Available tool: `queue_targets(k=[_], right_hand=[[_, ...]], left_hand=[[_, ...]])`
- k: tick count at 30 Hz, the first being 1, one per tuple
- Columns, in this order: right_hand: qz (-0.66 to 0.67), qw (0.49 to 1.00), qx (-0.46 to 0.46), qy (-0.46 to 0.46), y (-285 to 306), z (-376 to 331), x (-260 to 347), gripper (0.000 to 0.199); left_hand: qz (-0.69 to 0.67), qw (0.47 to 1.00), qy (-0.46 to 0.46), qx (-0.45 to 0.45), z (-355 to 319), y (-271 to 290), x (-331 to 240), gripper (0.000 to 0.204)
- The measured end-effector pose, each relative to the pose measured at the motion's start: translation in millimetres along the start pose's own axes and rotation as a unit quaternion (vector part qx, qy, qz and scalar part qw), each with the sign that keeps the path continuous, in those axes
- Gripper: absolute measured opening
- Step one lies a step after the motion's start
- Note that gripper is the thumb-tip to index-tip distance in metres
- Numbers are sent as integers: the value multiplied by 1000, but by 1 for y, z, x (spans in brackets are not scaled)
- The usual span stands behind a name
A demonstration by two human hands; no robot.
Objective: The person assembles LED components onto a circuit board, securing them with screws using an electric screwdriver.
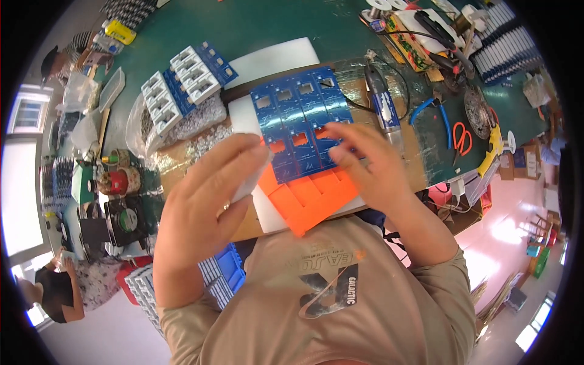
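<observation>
A blue circuit board panel [289,118] with rectangular cutouts lies tilted over an orange fixture [310,204], whose near part sticks out toward me. My left hand [210,182] is raised beside the panel's left edge. Its fingers are long and close together, and a pale greyish-white piece [248,182] shows between them and the thumb; its kind cannot be made out. Over the panel's right edge hovers my right hand [368,161], thumb and forefinger apart with nothing visible between them. Under the fixture is a white foam sheet [271,216].
Blue boards with white plastic housings [194,76] rest on bubble wrap at left. To the right lie an electric screwdriver [382,100], blue-handled pliers [435,112] and orange scissors [462,140]. Board stacks [502,52] stand far right. Another person [58,292] sits at lower left.
</observation>
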State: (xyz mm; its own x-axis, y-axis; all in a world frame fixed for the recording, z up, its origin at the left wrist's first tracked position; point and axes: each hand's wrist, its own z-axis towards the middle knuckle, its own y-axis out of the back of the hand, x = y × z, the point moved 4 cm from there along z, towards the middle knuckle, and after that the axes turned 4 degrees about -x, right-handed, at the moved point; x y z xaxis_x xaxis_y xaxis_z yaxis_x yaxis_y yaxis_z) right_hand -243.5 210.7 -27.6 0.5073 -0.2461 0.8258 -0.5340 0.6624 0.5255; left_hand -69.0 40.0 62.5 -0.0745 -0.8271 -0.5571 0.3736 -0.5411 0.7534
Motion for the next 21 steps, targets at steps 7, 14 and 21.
queue_targets(k=[7,14,21], right_hand=[[306,945,117,-5,-51,-10,22,37],[494,832,178,-175,-58,-8,23,30],[524,814,160,-191,-57,-8,20,31]], left_hand=[[-64,996,43,38,7,-15,3,63],[-192,972,123,65,2,-19,20,68],[-321,928,179,60,3,-28,31,75]])
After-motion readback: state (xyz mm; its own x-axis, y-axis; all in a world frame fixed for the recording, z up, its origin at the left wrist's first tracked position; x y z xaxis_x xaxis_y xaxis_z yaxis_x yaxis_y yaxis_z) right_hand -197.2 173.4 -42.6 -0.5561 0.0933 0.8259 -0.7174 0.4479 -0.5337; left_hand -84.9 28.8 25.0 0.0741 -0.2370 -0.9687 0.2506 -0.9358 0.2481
